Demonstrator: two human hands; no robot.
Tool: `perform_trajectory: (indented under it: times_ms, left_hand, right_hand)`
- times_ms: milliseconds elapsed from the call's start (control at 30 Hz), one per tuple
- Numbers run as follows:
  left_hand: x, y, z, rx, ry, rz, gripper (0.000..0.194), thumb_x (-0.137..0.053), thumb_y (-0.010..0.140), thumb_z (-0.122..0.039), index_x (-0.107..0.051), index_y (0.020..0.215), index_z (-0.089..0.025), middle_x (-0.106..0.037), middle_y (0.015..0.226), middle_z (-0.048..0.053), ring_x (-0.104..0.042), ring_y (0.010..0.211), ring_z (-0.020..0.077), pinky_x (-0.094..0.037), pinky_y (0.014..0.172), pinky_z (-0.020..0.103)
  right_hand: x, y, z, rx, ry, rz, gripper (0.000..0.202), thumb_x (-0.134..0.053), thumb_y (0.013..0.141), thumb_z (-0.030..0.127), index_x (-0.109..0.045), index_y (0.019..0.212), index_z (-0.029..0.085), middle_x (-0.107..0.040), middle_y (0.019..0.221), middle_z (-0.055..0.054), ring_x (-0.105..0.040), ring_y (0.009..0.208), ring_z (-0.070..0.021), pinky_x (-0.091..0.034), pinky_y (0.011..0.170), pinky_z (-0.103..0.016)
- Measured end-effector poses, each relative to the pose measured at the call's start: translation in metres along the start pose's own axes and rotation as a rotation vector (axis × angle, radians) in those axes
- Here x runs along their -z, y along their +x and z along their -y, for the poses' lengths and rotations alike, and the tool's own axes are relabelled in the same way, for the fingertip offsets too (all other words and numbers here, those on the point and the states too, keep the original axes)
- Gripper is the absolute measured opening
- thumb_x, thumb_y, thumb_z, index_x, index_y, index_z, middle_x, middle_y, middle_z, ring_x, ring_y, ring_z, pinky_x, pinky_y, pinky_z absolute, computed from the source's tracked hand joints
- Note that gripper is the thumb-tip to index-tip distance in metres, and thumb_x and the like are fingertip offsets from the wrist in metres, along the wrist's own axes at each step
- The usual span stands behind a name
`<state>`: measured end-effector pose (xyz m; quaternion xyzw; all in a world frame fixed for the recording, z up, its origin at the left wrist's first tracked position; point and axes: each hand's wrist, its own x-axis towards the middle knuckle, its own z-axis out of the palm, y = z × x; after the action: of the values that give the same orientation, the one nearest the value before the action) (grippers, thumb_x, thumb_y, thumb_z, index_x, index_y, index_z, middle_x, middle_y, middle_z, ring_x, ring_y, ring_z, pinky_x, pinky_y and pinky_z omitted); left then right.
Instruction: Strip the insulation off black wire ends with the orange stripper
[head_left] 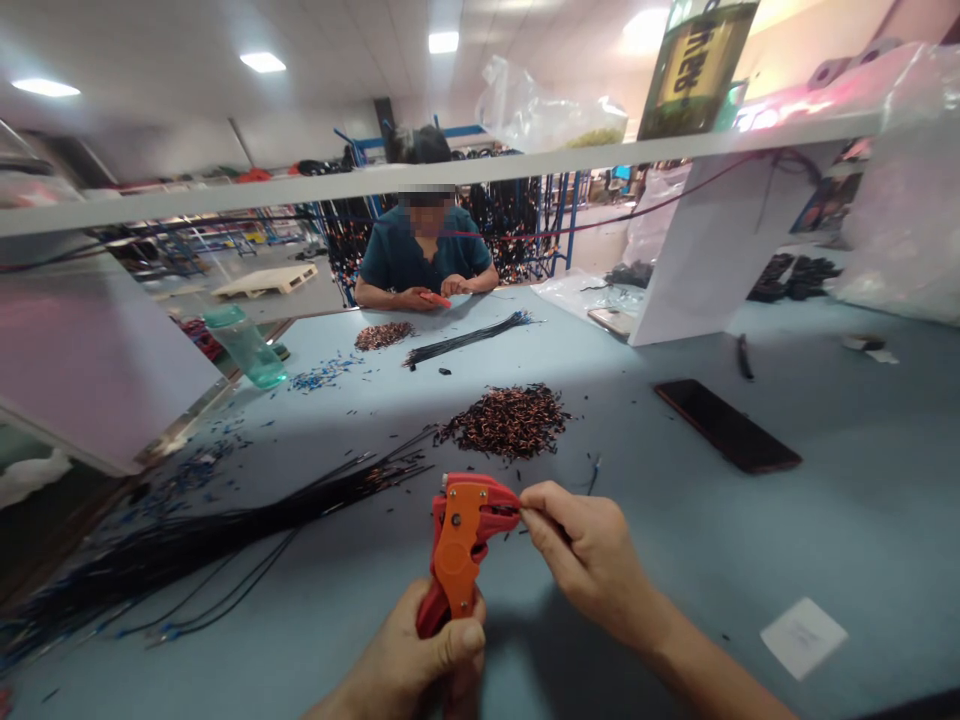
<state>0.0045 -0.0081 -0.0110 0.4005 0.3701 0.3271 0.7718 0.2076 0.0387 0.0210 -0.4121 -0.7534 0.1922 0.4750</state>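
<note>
In my left hand [442,645] is a red and orange wire stripper [461,545], its handle gripped by my fingers and its jaws pointing right. My right hand [581,545] is closed in a pinch at the jaw mouth, on what looks like a thin black wire, mostly hidden by the fingers. Behind that hand, a short wire end [595,474] with a blue tip sticks up. Just beyond the tool lies a pile of black and copper wire scraps [510,420]. A long bundle of black wires [225,535] stretches across the table on the left.
A dark phone [727,425] and a white paper square [804,637] lie on the right. Across the table [637,620] sits a person [427,250] holding a red tool. A green bottle [246,345] stands far left. A white shelf [465,172] spans above the table.
</note>
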Motion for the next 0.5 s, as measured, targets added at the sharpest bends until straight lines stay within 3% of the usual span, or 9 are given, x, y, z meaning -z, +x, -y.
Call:
perform_trajectory:
  times_ms: [500]
  left_hand:
    - [-0.004,-0.003,-0.008,0.071,-0.102,0.08,0.047,-0.076,0.072,-0.056,-0.047,0.074,-0.018,-0.048,0.049,-0.007,-0.043,0.036,0.0057,-0.041,0.042,0.019]
  right_hand:
    - [0.0,0.0,-0.001,-0.027,0.017,0.014,0.019,-0.047,0.093,0.019,-0.06,0.079,0.018,-0.049,0.057,0.005,-0.043,0.047,-0.0083,-0.034,0.05,-0.02]
